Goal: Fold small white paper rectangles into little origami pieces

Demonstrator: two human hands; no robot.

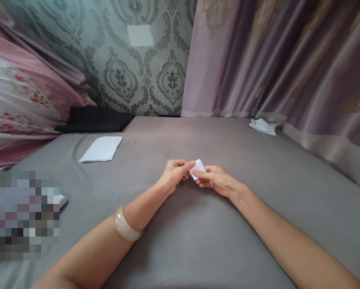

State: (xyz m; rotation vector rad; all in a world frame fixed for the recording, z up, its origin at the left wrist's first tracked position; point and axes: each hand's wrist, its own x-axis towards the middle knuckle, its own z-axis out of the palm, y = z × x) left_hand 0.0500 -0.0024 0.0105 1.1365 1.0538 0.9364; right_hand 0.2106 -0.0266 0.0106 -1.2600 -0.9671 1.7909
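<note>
Head view shows the folded white paper [200,165] over the grey sheet [180,241], between left hand [175,171] and right hand [217,178], each with thumb and fingers pinching it; a creasing step appears in hand, and the next move seemingly calls for aligned edges.

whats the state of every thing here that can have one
white paper: folded small, held in both hands
left hand: pinching the paper
right hand: pinching the paper
paper stack: lying flat
loose papers: in an untidy heap
bangle: worn on the left forearm
grey sheet: spread, slightly wrinkled
right curtain: hanging in folds
</note>
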